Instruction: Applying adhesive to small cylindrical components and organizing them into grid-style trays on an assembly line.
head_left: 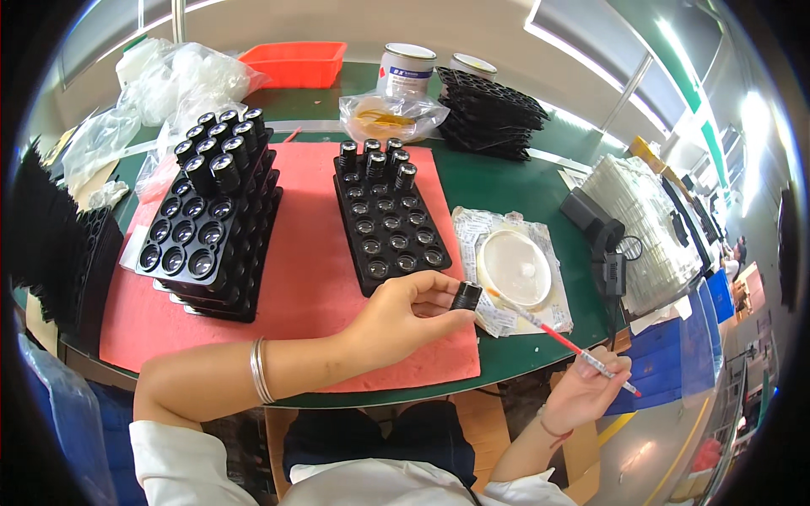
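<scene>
My left hand (405, 316) is closed on a small black ribbed lens barrel (466, 296), gripped between thumb and fingers above the front of the pink mat. In my right hand (586, 392) is a thin brush (557, 337) with a red and white handle, pinched by its rear part. Its tip lies over the left side of a round white dish (516, 271), close to the barrel; whether it touches the dish I cannot tell. Behind my left hand, a black tray (369, 239) holds lens parts in its pockets, with several barrels (375, 164) standing at its far end.
A taller stack of black trays (207, 240) with upright barrels stands left on the pink mat (304, 329). Behind are plastic bags (198, 72), a red bin (295, 66), a metal can (406, 72) and stacked black trays (489, 114). A black device (601, 244) sits right.
</scene>
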The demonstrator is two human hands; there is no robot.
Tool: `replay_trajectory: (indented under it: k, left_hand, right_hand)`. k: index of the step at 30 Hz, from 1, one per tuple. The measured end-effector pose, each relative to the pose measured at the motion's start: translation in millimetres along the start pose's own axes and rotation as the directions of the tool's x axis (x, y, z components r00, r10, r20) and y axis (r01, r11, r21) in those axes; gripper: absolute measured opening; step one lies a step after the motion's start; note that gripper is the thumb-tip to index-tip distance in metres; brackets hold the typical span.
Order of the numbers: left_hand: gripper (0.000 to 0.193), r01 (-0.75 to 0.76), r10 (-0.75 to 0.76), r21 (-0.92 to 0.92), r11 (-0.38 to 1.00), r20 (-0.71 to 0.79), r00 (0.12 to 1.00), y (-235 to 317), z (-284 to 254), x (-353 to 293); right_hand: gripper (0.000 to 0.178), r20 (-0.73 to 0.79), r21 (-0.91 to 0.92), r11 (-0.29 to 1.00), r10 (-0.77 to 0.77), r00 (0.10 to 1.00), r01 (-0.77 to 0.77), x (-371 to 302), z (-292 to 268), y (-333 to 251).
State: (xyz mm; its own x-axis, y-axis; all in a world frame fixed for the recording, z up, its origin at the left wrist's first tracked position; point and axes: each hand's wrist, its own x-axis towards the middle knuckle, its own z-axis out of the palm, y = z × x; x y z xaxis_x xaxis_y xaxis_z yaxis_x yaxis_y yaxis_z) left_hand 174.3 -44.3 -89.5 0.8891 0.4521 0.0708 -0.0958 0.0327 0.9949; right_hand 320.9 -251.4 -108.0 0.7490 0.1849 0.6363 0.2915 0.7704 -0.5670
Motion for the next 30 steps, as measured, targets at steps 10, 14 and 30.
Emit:
replay_trajectory:
  k: [10, 14, 30]
  left_hand:
    - [0.038, 0.037, -0.037, -0.032, 0.999, 0.012, 0.999, 1, -2, -1]
    - [0.034, 0.065, -0.055, -0.157, 0.985, 0.062, 0.997, 3, -1, -1]
    - [0.031, -0.168, 0.104, 0.354, 0.92, 0.193, 0.976, 53, -8, -19]
  right_hand:
    - [0.032, 0.006, -0.247, 0.965, -0.091, 0.996, 0.089, -2, 2, 5]
    - [0.033, 0.113, -0.349, 0.919, -0.152, 0.982, 0.183, 0, -3, 4]
    - [0.035, -0.012, -0.407, 0.903, -0.153, 0.988, 0.135, 1, -9, 28]
